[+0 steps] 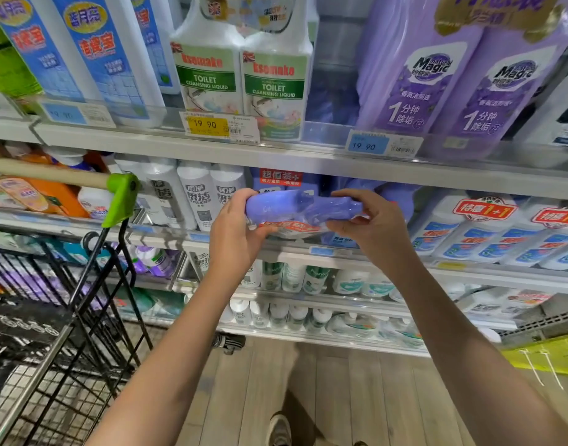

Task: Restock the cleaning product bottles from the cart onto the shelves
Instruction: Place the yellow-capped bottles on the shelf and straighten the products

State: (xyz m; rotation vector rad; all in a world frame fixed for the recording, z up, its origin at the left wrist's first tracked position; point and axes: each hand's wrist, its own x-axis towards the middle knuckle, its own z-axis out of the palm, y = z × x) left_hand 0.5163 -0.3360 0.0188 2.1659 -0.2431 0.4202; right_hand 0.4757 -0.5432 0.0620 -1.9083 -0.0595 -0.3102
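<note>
The purple bottle pack [303,209] is a twin pack of smooth, rounded lilac plastic bottles sealed in crinkled, glossy clear film with a red-and-white label on its underside. It is held lying sideways in the air in front of the second shelf row, just ahead of matching purple bottles [397,194]. The left hand [232,235] grips its left end with the fingers curled round; the right hand [377,230] pinches the film at the right end. Beside them stand white cylindrical bottles [195,194]. Above runs a flat grey metal shelf edge [308,162] under white toilet cleansing liquid bottles [241,69]. The black wire cart [35,320] with its green plastic handle cap [121,197] stands at the left.
</note>
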